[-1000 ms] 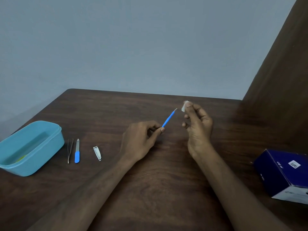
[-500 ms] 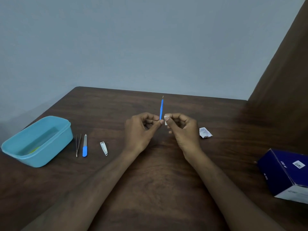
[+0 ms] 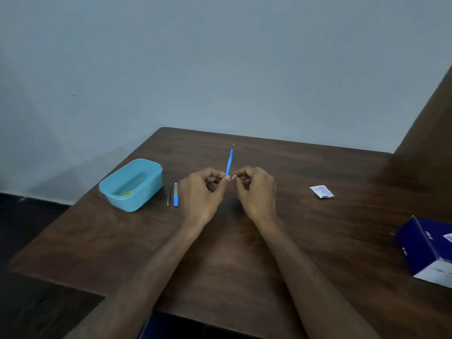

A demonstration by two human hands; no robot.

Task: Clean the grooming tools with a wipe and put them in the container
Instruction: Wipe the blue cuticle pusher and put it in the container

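Observation:
My left hand [image 3: 201,192] pinches the lower end of a thin blue tool [image 3: 229,162] that stands almost upright, its metal tip pointing up. My right hand [image 3: 255,189] is right beside it, fingers curled, pinching a small white wipe [image 3: 234,177] next to the tool's base. A light blue container [image 3: 111,189] sits on the table to the left, with something small and yellow-green inside. Between the container and my left hand lie tweezers [image 3: 168,197] and a blue-handled nail file [image 3: 175,198].
A torn white sachet [image 3: 322,191] lies on the dark wooden table [image 3: 244,253] to the right. A dark blue box [image 3: 428,245] sits at the right edge. The table's left edge runs diagonally past the container. A wall stands behind.
My right hand came down from the tool's tip to my left hand at its base. The tool swung from slanted to nearly upright. The view turned left, and my left hand now hides the nail clipper.

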